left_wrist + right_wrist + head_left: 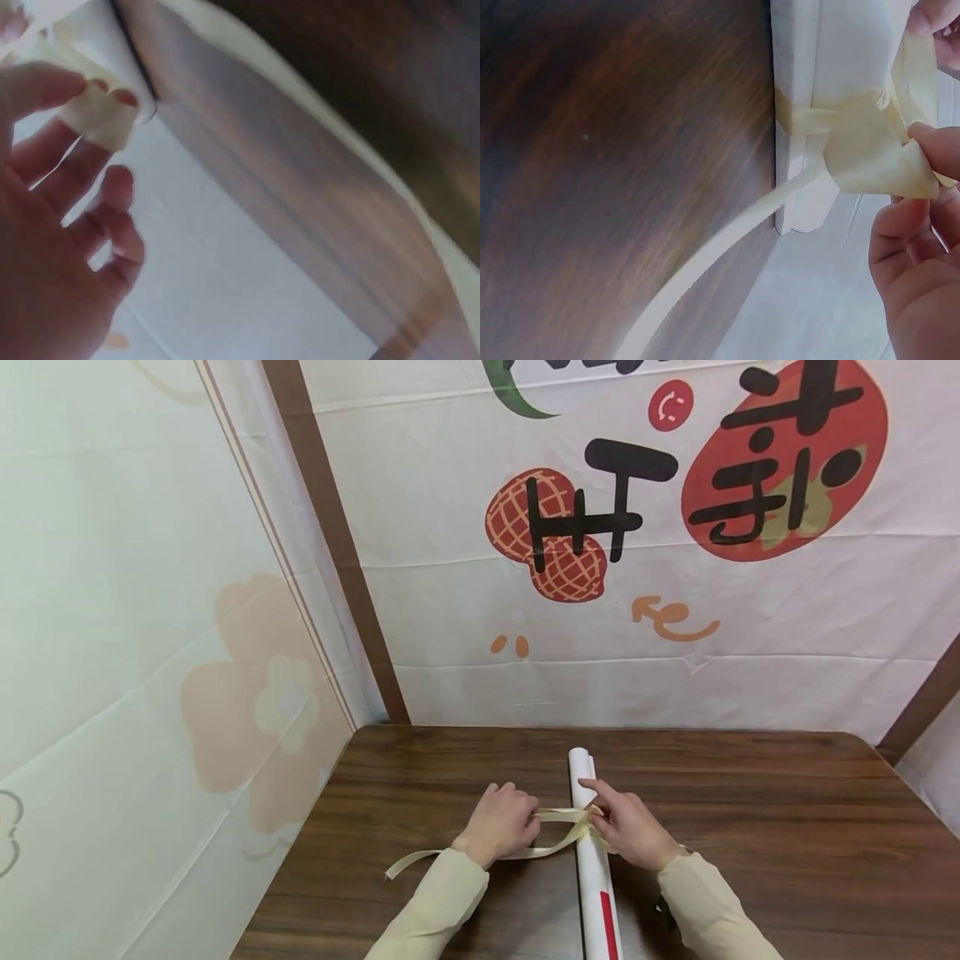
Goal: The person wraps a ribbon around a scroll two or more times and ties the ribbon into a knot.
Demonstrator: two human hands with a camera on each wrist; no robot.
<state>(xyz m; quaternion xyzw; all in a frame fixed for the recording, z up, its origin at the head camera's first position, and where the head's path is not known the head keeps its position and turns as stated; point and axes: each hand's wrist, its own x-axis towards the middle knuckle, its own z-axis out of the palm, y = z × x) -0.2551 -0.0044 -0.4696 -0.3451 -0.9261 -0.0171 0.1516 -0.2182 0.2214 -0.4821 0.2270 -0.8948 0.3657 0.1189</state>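
A white paper roll (pixel 594 877) with a red strip lies lengthwise on the table, and a cream ribbon (pixel 561 816) is wrapped around its middle. On the left side, my left hand (pixel 497 823) pinches a stretch of ribbon between thumb and fingers, drawn out from the roll. My right hand (pixel 636 828) is at the roll's right side, with thumb and fingers pinching ribbon (pixel 866 146) close to the knot. A loose ribbon tail (pixel 408 862) runs leftward beneath the left wrist. Fingers partly hide the knot itself.
The dark wooden table (pixel 780 827) reaches back to a white printed cloth wall (pixel 450 568). Another pale cloth with flower prints (pixel 225 718) hangs at the left. A small dark object (pixel 664 912) shows beside the right sleeve.
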